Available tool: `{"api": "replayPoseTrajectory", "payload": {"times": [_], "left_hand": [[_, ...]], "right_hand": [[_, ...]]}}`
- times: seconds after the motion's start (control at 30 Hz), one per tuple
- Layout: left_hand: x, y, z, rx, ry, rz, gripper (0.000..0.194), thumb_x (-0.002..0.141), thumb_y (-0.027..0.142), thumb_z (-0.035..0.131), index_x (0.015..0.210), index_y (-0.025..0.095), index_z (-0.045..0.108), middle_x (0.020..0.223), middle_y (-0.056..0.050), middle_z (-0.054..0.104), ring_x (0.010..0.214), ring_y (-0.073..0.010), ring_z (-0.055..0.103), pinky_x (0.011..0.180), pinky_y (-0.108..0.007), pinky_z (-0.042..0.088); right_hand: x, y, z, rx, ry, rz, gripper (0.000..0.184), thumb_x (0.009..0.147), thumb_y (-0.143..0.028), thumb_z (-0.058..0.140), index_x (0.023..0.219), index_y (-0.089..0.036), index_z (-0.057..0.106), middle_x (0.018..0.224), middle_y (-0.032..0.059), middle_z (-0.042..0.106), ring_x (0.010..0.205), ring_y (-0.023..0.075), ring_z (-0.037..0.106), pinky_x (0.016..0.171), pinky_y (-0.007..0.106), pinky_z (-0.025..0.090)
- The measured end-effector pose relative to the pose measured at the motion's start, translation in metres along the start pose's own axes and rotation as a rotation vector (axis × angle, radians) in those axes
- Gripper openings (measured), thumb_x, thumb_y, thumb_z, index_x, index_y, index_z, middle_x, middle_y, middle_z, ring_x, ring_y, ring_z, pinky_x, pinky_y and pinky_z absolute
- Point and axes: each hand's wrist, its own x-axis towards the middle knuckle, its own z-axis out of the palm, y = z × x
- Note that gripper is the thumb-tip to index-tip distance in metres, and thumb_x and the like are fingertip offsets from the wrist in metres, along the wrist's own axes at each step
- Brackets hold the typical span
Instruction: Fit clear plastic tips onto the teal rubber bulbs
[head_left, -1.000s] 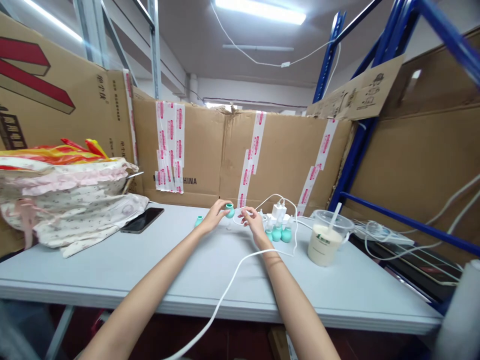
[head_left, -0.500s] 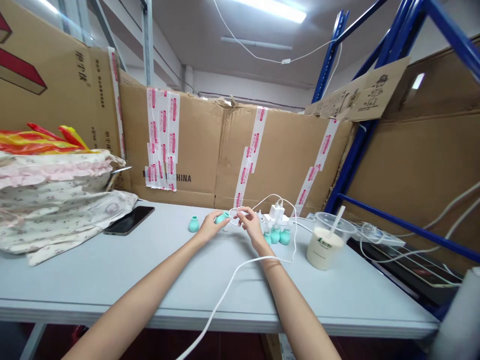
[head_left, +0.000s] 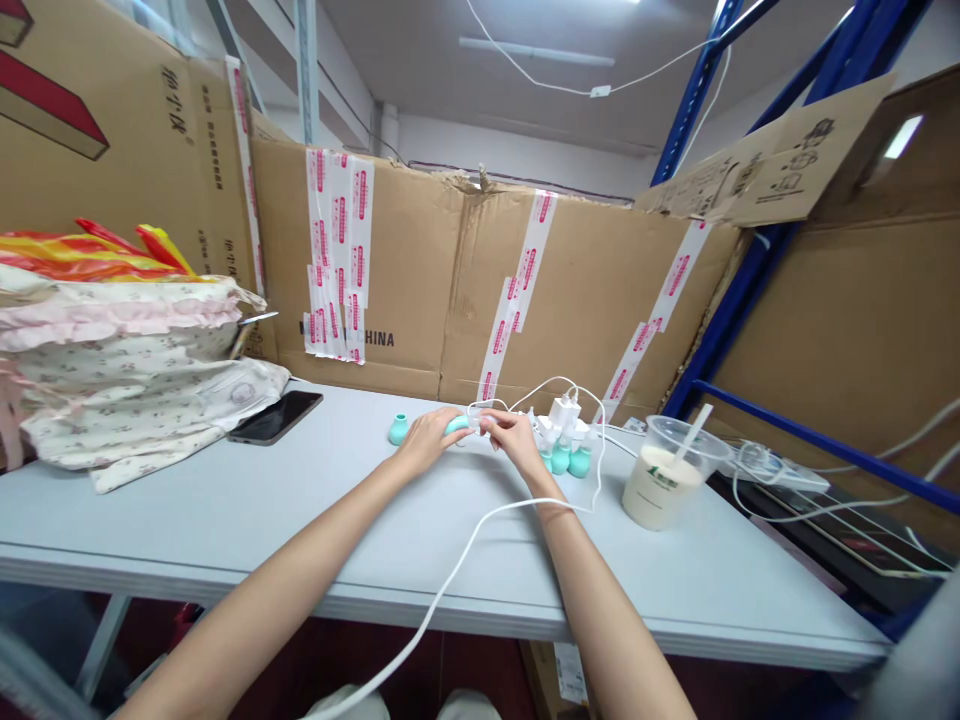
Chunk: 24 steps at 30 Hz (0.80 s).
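Observation:
My left hand is closed around a teal rubber bulb, which lies on its side with its mouth to the right. My right hand pinches a small clear plastic piece at that mouth; its exact shape is hidden by the fingers. Left of my left hand, another teal bulb stands upright on the table with a bare opening. Just beyond my right wrist, several teal bulbs with clear tops stand together.
A white cable crosses the grey table and my right forearm. A charger sits behind the bulbs. A drink cup with a straw stands right; a phone and cloth bag lie left. Cardboard walls the back.
My hands have come closer together, and the clear piece now meets the bulb's mouth. The bulb lies more level. The whole view has shifted slightly.

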Motion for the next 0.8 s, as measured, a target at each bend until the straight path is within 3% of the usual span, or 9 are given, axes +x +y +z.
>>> {"api": "replayPoseTrajectory", "payload": {"times": [0.33, 0.57, 0.8], "left_hand": [[-0.001, 0.003, -0.001, 0.2, -0.084, 0.004, 0.028, 0.087, 0.041, 0.041, 0.091, 0.017, 0.055, 0.088, -0.007, 0.06, 0.082, -0.02, 0.058, 0.068, -0.027, 0.039], [0.001, 0.011, -0.001, 0.409, -0.131, -0.02, 0.033, 0.083, 0.045, 0.047, 0.093, 0.015, 0.054, 0.092, -0.009, 0.06, 0.08, -0.0221, 0.059, 0.062, -0.026, 0.038], [0.0, 0.004, 0.005, 0.258, -0.045, -0.051, 0.036, 0.081, 0.048, 0.048, 0.097, 0.017, 0.056, 0.092, -0.009, 0.061, 0.083, -0.0227, 0.059, 0.068, -0.028, 0.04]], "right_hand": [[0.0, 0.005, 0.003, -0.061, -0.082, -0.014, 0.033, 0.067, -0.044, 0.06, 0.081, -0.015, 0.069, 0.052, -0.0009, 0.051, 0.039, 0.0058, 0.035, 0.039, 0.021, 0.028], [-0.002, 0.007, 0.008, -0.037, -0.065, 0.057, 0.034, 0.065, -0.039, 0.064, 0.085, -0.012, 0.069, 0.038, -0.003, 0.047, 0.034, 0.0066, 0.035, 0.037, 0.02, 0.025], [-0.001, 0.007, 0.01, -0.007, -0.06, 0.06, 0.039, 0.066, -0.041, 0.064, 0.092, -0.012, 0.066, 0.048, -0.0008, 0.054, 0.038, 0.0092, 0.046, 0.037, 0.02, 0.03]]}}
